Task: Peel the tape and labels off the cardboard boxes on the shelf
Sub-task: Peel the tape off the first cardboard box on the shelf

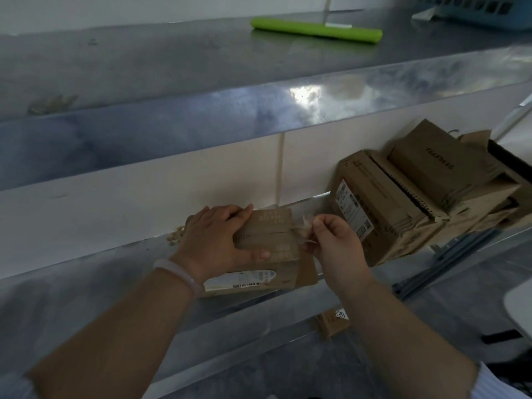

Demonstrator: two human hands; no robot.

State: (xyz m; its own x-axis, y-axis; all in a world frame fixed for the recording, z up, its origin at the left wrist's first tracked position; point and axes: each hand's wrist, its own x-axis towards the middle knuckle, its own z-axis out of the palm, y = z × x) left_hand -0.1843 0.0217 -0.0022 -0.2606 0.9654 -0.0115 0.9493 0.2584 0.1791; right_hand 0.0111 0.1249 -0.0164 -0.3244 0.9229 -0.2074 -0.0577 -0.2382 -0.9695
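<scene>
Small box point(267, 243): lies flat on the metal shelf point(86, 286), its back edge close to the white wall point(144, 191).
Left hand point(214, 240): pressed flat on the box top, fingers spread, thumb along the near edge.
Right hand point(335, 246): thumb and forefinger pinched together on a crumpled strip of clear tape point(303, 226), lifted at the box's right edge.
Label point(241, 279): white, on the box's front face, below the left thumb.
Stacked boxes point(417, 191): just right of the right knuckles, narrow gap between.
Open room: bare shelf left of the left wrist.
</scene>
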